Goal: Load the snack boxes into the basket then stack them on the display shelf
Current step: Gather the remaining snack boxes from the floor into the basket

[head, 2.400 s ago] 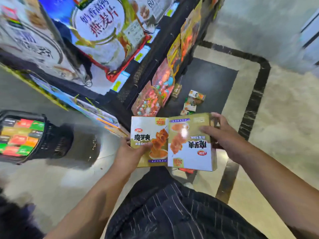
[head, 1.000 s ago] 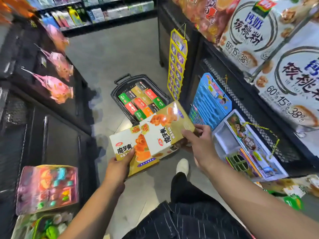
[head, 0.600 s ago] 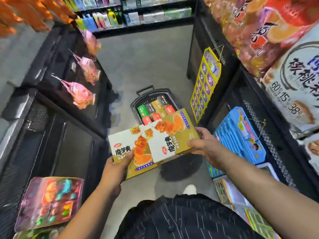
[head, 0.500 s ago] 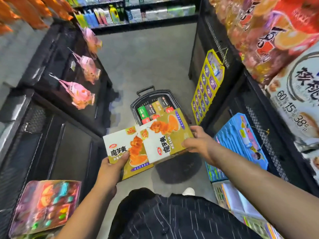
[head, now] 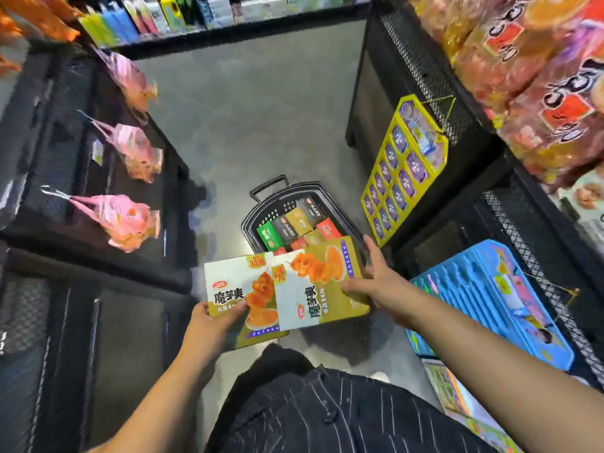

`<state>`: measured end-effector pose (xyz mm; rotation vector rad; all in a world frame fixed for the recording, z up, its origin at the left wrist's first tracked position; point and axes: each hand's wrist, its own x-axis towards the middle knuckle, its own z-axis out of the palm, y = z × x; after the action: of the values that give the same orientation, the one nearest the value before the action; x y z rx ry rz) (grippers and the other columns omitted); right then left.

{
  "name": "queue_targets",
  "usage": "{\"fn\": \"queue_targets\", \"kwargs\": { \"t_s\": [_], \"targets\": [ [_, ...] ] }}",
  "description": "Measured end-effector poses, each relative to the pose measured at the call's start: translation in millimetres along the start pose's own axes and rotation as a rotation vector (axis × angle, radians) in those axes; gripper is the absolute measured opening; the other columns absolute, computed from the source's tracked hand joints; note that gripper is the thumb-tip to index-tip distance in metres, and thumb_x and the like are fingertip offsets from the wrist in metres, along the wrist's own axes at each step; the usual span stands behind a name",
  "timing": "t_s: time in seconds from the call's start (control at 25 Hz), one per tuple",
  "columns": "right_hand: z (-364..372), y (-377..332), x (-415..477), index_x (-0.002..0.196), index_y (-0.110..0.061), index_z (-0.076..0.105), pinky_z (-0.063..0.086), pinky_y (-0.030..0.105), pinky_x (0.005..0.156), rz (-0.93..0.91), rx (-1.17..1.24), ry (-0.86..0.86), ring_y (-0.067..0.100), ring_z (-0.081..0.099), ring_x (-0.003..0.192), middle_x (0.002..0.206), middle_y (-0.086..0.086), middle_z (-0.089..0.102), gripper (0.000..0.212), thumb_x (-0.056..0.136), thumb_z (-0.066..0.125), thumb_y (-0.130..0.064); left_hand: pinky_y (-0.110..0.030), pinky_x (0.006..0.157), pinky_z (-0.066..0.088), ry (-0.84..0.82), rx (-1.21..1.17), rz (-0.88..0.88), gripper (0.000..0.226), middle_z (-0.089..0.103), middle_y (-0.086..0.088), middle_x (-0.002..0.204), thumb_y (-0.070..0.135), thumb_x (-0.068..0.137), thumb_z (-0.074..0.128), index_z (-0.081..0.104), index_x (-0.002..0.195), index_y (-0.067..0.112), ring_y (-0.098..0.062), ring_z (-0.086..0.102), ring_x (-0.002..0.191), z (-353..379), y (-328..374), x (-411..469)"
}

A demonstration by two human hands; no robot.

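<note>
A person's left hand [head: 209, 322] grips one box [head: 235, 289] at its near edge; the right hand [head: 376, 282] holds a second box [head: 323, 282], the two overlapping just short of the basket [head: 277, 206] on the floor [head: 245, 109]. Loading appears under way. The next move is likely to lower both onto the small boxes [head: 299, 222] nearly filling it. The left rack [head: 65, 289] and right rack [head: 425, 76] hem the aisle, which lies open beyond.

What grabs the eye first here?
Two yellow-and-white boxes at centre: the left hand holds the left snack box, and the right hand holds the right snack box, whose edge overlaps the other. Just beyond them on the floor stands the black basket, holding small coloured boxes. Pink bags hang along the rack at left.
</note>
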<state>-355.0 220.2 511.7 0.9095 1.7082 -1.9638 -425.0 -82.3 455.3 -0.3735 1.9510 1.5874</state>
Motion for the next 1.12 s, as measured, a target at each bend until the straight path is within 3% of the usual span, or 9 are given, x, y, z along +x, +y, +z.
{"fn": "queue_targets", "kwargs": {
  "t_s": [0.16, 0.32, 0.44, 0.52, 0.64, 0.84, 0.92, 1.04, 1.12],
  "targets": [
    [25.0, -25.6, 32.4, 0.148, -0.045, 0.015, 0.053, 0.024, 0.064, -0.006, -0.046, 0.051, 0.015, 0.063, 0.100, 0.120, -0.002, 0.062, 0.101, 0.081, 0.074, 0.001, -0.029, 0.063, 0.053, -0.089, 0.173, 0.000, 0.074, 0.075, -0.010, 0.101, 0.048, 0.062, 0.089, 0.062, 0.116, 0.005, -0.016, 0.071, 0.079, -38.1, 38.7, 86.6],
    [46.9, -27.1, 58.8, 0.134, -0.030, 0.038, 0.053, 0.033, 0.077, 0.008, 0.023, 0.212, 0.016, 0.063, 0.094, 0.102, -0.001, 0.064, 0.077, 0.075, 0.080, -0.005, -0.033, 0.071, 0.057, -0.194, 0.366, -0.004, 0.064, 0.075, -0.007, 0.095, 0.045, 0.063, 0.091, 0.063, 0.110, 0.012, -0.018, 0.073, 0.083, -50.4, 83.3, 157.4],
    [52.9, -16.0, 71.7, 0.113, -0.032, 0.047, 0.052, 0.039, 0.084, 0.039, 0.149, 0.347, 0.015, 0.061, 0.088, 0.096, -0.001, 0.063, 0.054, 0.076, 0.080, -0.007, -0.046, 0.082, 0.059, -0.289, 0.497, -0.040, 0.087, 0.075, -0.002, 0.105, 0.058, 0.051, 0.093, 0.059, 0.120, 0.016, -0.021, 0.073, 0.093, -44.1, 94.6, 205.4],
    [52.2, -5.8, 79.7, 0.110, -0.029, 0.049, 0.054, 0.042, 0.080, 0.077, 0.255, 0.399, 0.016, 0.063, 0.087, 0.101, 0.000, 0.065, 0.047, 0.079, 0.078, -0.009, -0.045, 0.084, 0.059, -0.312, 0.548, -0.067, 0.093, 0.074, 0.002, 0.106, 0.060, 0.049, 0.093, 0.056, 0.124, 0.020, -0.018, 0.073, 0.093, -32.9, 96.3, 227.6],
    [38.8, 8.0, 96.9, 0.106, -0.022, 0.047, 0.053, 0.035, 0.059, 0.151, 0.391, 0.462, 0.020, 0.064, 0.080, 0.105, 0.003, 0.063, 0.040, 0.081, 0.075, -0.008, -0.043, 0.083, 0.060, -0.365, 0.597, -0.093, 0.094, 0.074, 0.002, 0.109, 0.062, 0.049, 0.092, 0.055, 0.124, 0.020, -0.017, 0.073, 0.094, -8.6, 100.3, 253.3],
    [13.0, 35.4, 138.1, 0.101, -0.020, 0.048, 0.048, 0.056, 0.098, 0.290, 0.652, 0.474, 0.030, 0.065, 0.097, 0.116, 0.014, 0.066, 0.039, 0.078, 0.074, -0.002, -0.045, 0.082, 0.059, -0.351, 0.642, -0.189, 0.101, 0.073, -0.001, 0.110, 0.066, 0.043, 0.092, 0.055, 0.125, 0.020, -0.022, 0.073, 0.094, 18.2, 92.1, 298.5],
    [3.5, 50.1, 160.2, 0.105, -0.019, 0.052, 0.049, 0.048, 0.093, 0.356, 0.707, 0.461, 0.027, 0.062, 0.109, 0.119, 0.012, 0.067, 0.036, 0.079, 0.076, -0.011, -0.045, 0.082, 0.059, -0.362, 0.645, -0.217, 0.100, 0.074, -0.002, 0.109, 0.064, 0.043, 0.093, 0.056, 0.124, 0.018, -0.023, 0.073, 0.093, 43.1, 98.5, 312.3],
    [0.8, 66.5, 188.0, 0.116, -0.018, 0.054, 0.046, 0.035, 0.074, 0.414, 0.772, 0.487, 0.025, 0.060, 0.105, 0.117, 0.004, 0.068, 0.045, 0.078, 0.078, -0.024, -0.039, 0.075, 0.061, -0.422, 0.638, -0.228, 0.077, 0.075, -0.005, 0.101, 0.043, 0.058, 0.094, 0.058, 0.118, 0.010, -0.021, 0.074, 0.087, 81.2, 105.0, 324.2],
    [-0.3, 82.3, 215.6, 0.119, -0.016, 0.051, 0.051, 0.035, 0.080, 0.453, 0.889, 0.534, 0.026, 0.062, 0.095, 0.114, 0.007, 0.067, 0.049, 0.078, 0.078, -0.019, -0.024, 0.059, 0.058, -0.474, 0.687, -0.240, 0.054, 0.076, -0.003, 0.089, 0.025, 0.072, 0.087, 0.060, 0.113, 0.004, -0.011, 0.073, 0.073, 111.5, 97.6, 344.4]
  ]
}}
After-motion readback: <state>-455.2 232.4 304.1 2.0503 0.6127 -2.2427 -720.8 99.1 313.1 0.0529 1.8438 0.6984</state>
